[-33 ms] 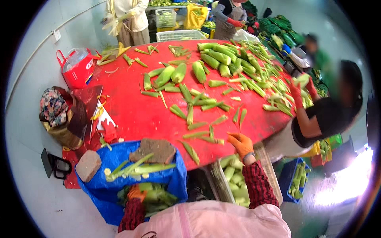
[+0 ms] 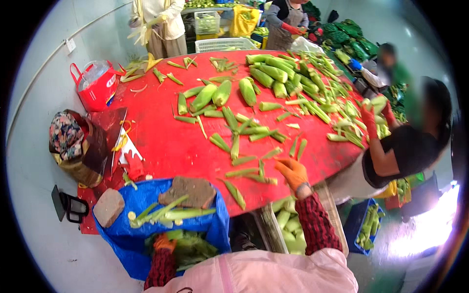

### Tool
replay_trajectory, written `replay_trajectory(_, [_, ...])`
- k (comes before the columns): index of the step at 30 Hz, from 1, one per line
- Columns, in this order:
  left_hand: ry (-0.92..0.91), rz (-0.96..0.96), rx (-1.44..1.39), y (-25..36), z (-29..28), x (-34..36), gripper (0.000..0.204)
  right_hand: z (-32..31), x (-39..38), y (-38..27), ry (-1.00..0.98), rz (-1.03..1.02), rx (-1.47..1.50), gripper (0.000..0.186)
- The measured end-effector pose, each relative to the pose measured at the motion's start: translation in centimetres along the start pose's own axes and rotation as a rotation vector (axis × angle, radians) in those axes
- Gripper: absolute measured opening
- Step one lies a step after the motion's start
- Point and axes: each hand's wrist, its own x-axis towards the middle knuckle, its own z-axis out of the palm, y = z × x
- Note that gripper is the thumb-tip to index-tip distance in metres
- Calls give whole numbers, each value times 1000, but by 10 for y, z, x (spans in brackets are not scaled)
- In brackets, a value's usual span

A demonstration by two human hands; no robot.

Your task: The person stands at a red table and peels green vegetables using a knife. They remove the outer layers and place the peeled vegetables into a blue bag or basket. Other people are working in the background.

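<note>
My right hand [image 2: 292,175], in an orange glove, hovers over the near right edge of the red table [image 2: 171,141]. Its fingers are apart, and nothing shows between them. Pieces of green corn husk [image 2: 251,175] lie just to its left. Lower left, my left hand [image 2: 164,242], also gloved in orange, reaches into a blue tarp [image 2: 115,254] hanging at the table edge. Loose green husks [image 2: 193,250] surround that hand and hide its fingertips. Unhusked ears of corn [image 2: 202,98] lie farther back on the table.
Below my right arm stands a crate of peeled corn [image 2: 292,227]. Two stones [image 2: 188,193] weigh down the tarp. A co-worker in red gloves [image 2: 370,122] handles an ear at the right; others stand at the far side. A red bag [image 2: 97,88] sits far left.
My right hand has shifted slightly left and away from me, and its fingers look more spread. The left hand stays among the husks. The whole view has moved a little.
</note>
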Motion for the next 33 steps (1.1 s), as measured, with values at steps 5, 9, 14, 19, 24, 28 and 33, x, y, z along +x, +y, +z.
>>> replay_trajectory(5, [53,-449,-201,10,-62,-31,61,46,247,-8,199,-287,-291,52])
replay_trajectory(9, [294,-506,-587,16,-46,-92,59,60,359,-16,83,-81,-568,69])
replay_trajectory(14, [268,-580,-681,77,-106,-129,45,89,390,-5,65,66,-574,83])
replay_trajectory(19, [517,-477,-971,114,-161,-101,40,76,384,29,-88,112,356,45])
replay_trajectory(24, [625,277,-372,198,-271,-20,68,73,219,-20,-680,94,400,39])
replay_trajectory(28, [473,779,381,283,-333,-3,84,108,88,-18,-1047,263,524,39])
replay_trajectory(33, [84,816,-88,206,-289,-45,91,156,-45,6,-1214,531,744,46])
